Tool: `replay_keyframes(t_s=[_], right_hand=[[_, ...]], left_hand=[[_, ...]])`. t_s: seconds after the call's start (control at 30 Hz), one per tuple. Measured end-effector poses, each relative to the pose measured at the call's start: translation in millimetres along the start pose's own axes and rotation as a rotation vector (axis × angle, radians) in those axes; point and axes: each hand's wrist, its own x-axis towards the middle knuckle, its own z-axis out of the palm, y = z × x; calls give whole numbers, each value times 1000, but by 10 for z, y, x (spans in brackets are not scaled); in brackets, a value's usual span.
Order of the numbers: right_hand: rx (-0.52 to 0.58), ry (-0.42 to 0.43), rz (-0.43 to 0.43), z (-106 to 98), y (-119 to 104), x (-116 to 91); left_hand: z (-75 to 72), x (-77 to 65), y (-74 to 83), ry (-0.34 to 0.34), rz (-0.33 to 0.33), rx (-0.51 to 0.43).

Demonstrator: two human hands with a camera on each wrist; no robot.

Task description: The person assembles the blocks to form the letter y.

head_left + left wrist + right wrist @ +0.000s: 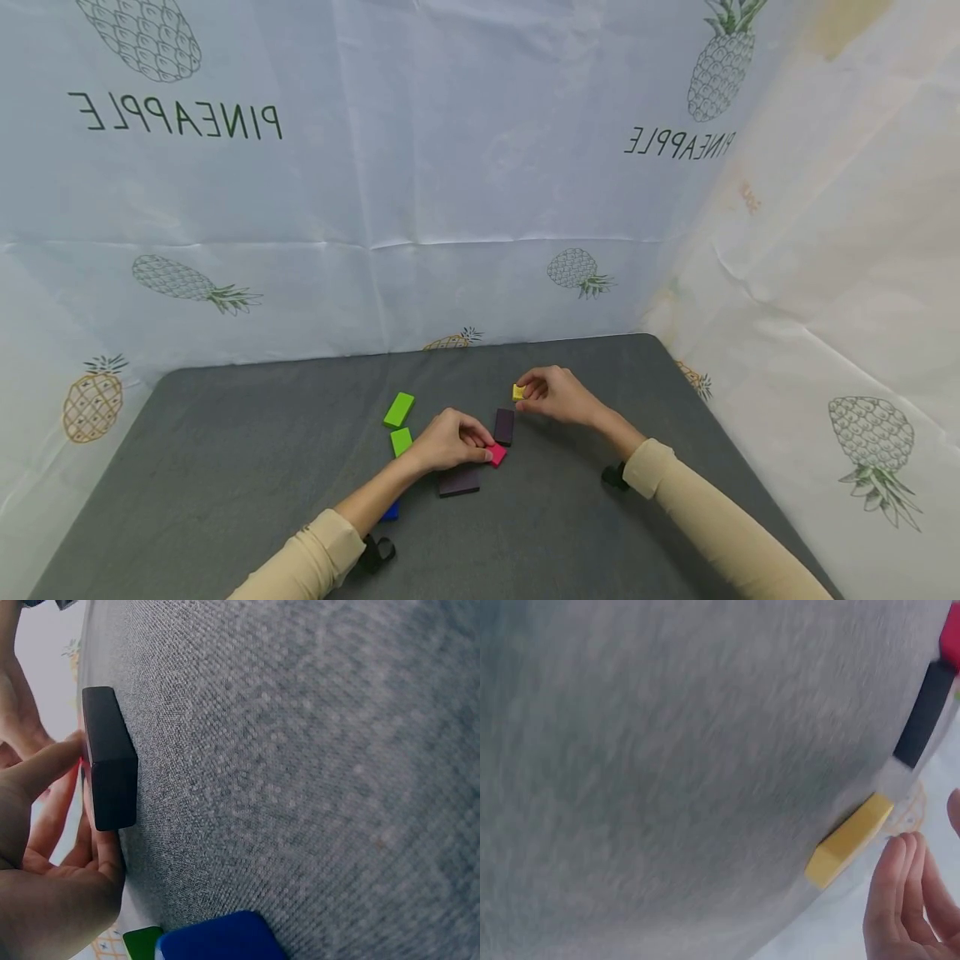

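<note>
My left hand (448, 442) pinches a small red block (498, 454) between thumb and fingers, low over the table. A dark block (458, 482) lies just under that hand, and it covers part of the fingers in the left wrist view. Another dark block (504, 427) lies beyond the red one; the right wrist view shows the two end to end. My right hand (557, 395) hovers beside a yellow block (847, 841) at the far side. Its fingers (897, 877) are fairly straight, with a gap between them and the yellow block in the right wrist view.
Two light green blocks (399, 410) lie to the left, near my left forearm. A blue block (390, 512) is partly hidden under that forearm. The grey table (225, 467) ends at a white curtain (465, 183) printed with pineapples, at the back and sides.
</note>
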Motion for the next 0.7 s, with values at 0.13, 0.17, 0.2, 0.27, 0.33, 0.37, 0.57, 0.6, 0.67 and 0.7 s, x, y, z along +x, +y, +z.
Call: replay_keyframes(t_s=[0.13,0.17,0.2,0.27,0.33,0.37,0.57,0.6,0.67,0.7], right_hand=[[-9,32,14,-68,98,39],[-15,34,16,-81,123,47],[-19,32,18,-92,148,56],[-26,18,24,-111,197,69],[-39,-2,32,-128,240,81],[-46,-15,36,-135,257,85],[-99,-87,58,-157,343,107],[-104,-93,60,-161,353,108],[-110,-100,53,-169,366,109],[-114,-103,46,-172,373,109]], left_hand=[[1,-1,-18,-2,-3,-3],[0,-1,-23,-3,-1,-2],[-2,-2,-26,-4,-1,-3],[-3,-1,-30,-6,-2,0],[-3,1,-32,-7,-4,3],[-3,3,-33,-7,-6,3],[0,13,-42,-7,-14,3],[0,14,-45,-7,-13,3],[0,15,-45,-6,-12,4],[1,15,-44,-7,-11,3]])
